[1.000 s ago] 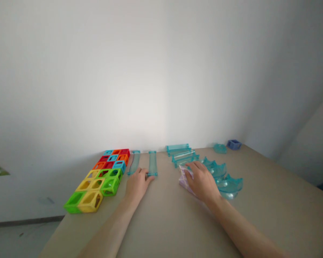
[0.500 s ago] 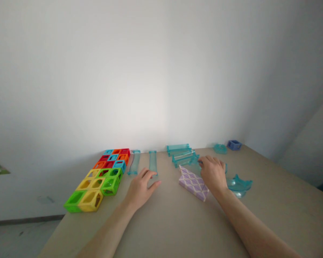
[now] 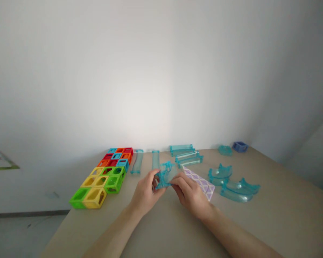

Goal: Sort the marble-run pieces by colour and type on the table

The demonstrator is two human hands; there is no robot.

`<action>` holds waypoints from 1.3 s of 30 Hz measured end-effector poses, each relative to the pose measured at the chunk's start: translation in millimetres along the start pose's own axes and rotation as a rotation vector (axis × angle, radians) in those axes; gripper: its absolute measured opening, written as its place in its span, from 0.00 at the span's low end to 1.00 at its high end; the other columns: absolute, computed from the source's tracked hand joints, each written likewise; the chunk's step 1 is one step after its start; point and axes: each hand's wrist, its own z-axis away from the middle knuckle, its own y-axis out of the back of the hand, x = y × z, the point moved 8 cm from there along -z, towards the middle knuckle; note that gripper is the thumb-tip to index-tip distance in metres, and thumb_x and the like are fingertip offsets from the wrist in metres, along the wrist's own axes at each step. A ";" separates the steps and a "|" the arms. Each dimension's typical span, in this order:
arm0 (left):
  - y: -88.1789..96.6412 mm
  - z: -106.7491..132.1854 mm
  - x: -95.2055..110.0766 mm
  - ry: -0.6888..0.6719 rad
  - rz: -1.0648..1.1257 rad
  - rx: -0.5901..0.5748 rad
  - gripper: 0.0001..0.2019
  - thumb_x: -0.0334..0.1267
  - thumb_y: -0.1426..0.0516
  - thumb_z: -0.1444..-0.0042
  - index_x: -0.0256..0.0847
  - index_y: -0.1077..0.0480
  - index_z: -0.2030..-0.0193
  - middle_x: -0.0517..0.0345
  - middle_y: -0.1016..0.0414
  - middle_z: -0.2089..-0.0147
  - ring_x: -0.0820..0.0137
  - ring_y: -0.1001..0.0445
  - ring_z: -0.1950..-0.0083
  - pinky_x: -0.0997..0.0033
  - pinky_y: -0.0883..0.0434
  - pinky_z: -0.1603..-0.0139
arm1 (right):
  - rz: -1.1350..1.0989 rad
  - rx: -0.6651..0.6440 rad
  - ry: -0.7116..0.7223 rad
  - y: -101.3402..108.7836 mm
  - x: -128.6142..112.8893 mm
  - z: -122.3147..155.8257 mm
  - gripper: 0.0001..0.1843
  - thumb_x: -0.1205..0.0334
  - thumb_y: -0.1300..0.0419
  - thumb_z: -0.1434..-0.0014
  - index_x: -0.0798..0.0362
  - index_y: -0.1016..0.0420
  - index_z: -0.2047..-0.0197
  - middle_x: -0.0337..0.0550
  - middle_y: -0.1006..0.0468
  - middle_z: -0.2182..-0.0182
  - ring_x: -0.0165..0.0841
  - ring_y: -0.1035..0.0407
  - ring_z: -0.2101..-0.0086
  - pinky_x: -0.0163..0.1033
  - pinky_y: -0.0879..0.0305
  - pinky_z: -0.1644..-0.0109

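A translucent teal track piece is held between both hands above the middle of the table. My left hand grips its left side, fingers and thumb closed on it. With pinched fingertips my right hand holds its right edge. Just beyond the right hand lies a purple-and-white patterned flat piece, partly hidden by that hand. Behind the held piece, a straight teal track lies near the wall, its near end covered. Curved teal track pieces rest to the right.
Rows of coloured hollow cube blocks stand on the left of the table. Several straight teal tracks lie at the back by the wall. A blue cube block and a small teal piece sit at the back right.
My right hand has moved left from the teal pieces, bringing a track piece to the middle. My left hand, open before, has closed on it. The view has shifted slightly.
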 end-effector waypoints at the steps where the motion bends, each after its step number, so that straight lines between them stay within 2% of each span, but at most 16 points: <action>1: 2.8 -0.7 0.1 -0.009 -0.029 0.027 0.14 0.37 0.41 0.45 0.41 0.37 0.53 0.66 0.30 0.74 0.76 0.31 0.77 0.79 0.33 0.74 | -0.016 0.021 -0.027 1.6 2.9 -0.1 0.08 0.73 0.49 0.35 0.51 0.34 0.59 0.41 0.29 0.69 0.31 0.32 0.70 0.33 0.36 0.67; 3: 9.4 -2.0 -1.1 -0.008 -0.085 0.097 0.08 0.36 0.42 0.44 0.42 0.36 0.59 0.68 0.34 0.78 0.77 0.33 0.79 0.80 0.33 0.75 | -0.015 0.068 -0.107 4.9 9.6 1.1 0.09 0.75 0.51 0.37 0.51 0.36 0.62 0.40 0.31 0.70 0.31 0.33 0.71 0.33 0.37 0.67; 5: 17.6 -2.5 -7.7 0.048 -0.143 0.189 0.05 0.38 0.44 0.42 0.42 0.37 0.62 0.68 0.35 0.78 0.76 0.32 0.78 0.79 0.33 0.74 | 0.029 0.067 -0.194 1.6 13.8 4.5 0.11 0.76 0.52 0.40 0.50 0.37 0.63 0.39 0.32 0.71 0.32 0.34 0.71 0.34 0.38 0.67; 9: 33.4 -1.6 -39.1 0.282 -0.249 0.338 0.08 0.41 0.45 0.40 0.42 0.38 0.57 0.62 0.30 0.72 0.71 0.26 0.73 0.72 0.28 0.68 | 0.174 -0.096 -0.245 -28.6 10.6 13.2 0.13 0.78 0.54 0.43 0.50 0.38 0.64 0.39 0.32 0.70 0.31 0.35 0.74 0.33 0.41 0.71; 12: 39.7 -5.0 -61.5 0.358 -0.317 0.349 0.08 0.37 0.47 0.39 0.40 0.40 0.54 0.54 0.28 0.64 0.65 0.24 0.63 0.64 0.26 0.59 | 0.319 -0.218 -0.265 -50.4 15.7 15.9 0.13 0.79 0.53 0.43 0.51 0.37 0.64 0.40 0.31 0.68 0.30 0.36 0.76 0.33 0.46 0.75; 14: 42.7 -8.5 -71.2 0.360 -0.351 0.340 0.09 0.32 0.49 0.40 0.39 0.39 0.53 0.48 0.29 0.59 0.60 0.25 0.56 0.58 0.28 0.53 | 0.375 -0.272 -0.298 -59.3 24.4 13.7 0.13 0.79 0.53 0.42 0.52 0.36 0.62 0.41 0.30 0.66 0.30 0.36 0.76 0.33 0.47 0.75; 17: 41.3 -12.3 -77.5 0.344 -0.395 0.281 0.16 0.22 0.50 0.46 0.38 0.37 0.51 0.45 0.33 0.53 0.58 0.30 0.47 0.56 0.31 0.46 | 0.387 -0.296 -0.320 -68.5 35.3 3.0 0.12 0.78 0.52 0.40 0.52 0.35 0.60 0.44 0.30 0.61 0.30 0.33 0.73 0.32 0.45 0.74; 22: 28.0 -13.3 -78.6 0.326 -0.470 0.135 0.28 0.15 0.52 0.54 0.40 0.32 0.48 0.46 0.36 0.52 0.58 0.31 0.47 0.57 0.31 0.46 | 0.348 -0.313 -0.304 -94.3 43.0 -26.2 0.11 0.75 0.51 0.37 0.52 0.34 0.56 0.46 0.29 0.55 0.32 0.30 0.67 0.32 0.38 0.70; 27: 19.3 -14.0 -85.4 0.341 -0.545 0.052 0.31 0.15 0.52 0.51 0.41 0.33 0.41 0.42 0.35 0.50 0.56 0.31 0.45 0.55 0.33 0.46 | 0.279 -0.298 -0.282 -113.8 43.7 -48.7 0.10 0.75 0.49 0.39 0.56 0.33 0.55 0.51 0.30 0.52 0.36 0.29 0.60 0.38 0.32 0.55; 30: 15.1 -13.3 -89.0 0.369 -0.577 0.024 0.33 0.17 0.52 0.50 0.38 0.39 0.36 0.37 0.36 0.45 0.53 0.32 0.42 0.53 0.32 0.46 | 0.242 -0.284 -0.274 -115.5 44.1 -52.0 0.14 0.74 0.49 0.39 0.58 0.34 0.50 0.56 0.31 0.48 0.38 0.30 0.53 0.42 0.34 0.47; 33: 10.1 -12.2 -88.5 0.380 -0.597 -0.009 0.36 0.19 0.48 0.53 0.37 0.43 0.34 0.36 0.40 0.38 0.51 0.36 0.37 0.52 0.34 0.43 | 0.213 -0.280 -0.264 -114.2 44.3 -51.5 0.20 0.72 0.50 0.38 0.59 0.38 0.42 0.60 0.34 0.43 0.40 0.32 0.48 0.44 0.37 0.43; 39: 14.6 -14.4 -73.6 0.290 -0.604 0.020 0.33 0.20 0.47 0.53 0.35 0.40 0.37 0.36 0.42 0.35 0.49 0.42 0.33 0.47 0.39 0.37 | 0.190 -0.256 -0.245 -101.2 33.6 -45.0 0.25 0.71 0.51 0.39 0.58 0.42 0.38 0.60 0.39 0.38 0.42 0.38 0.42 0.47 0.40 0.38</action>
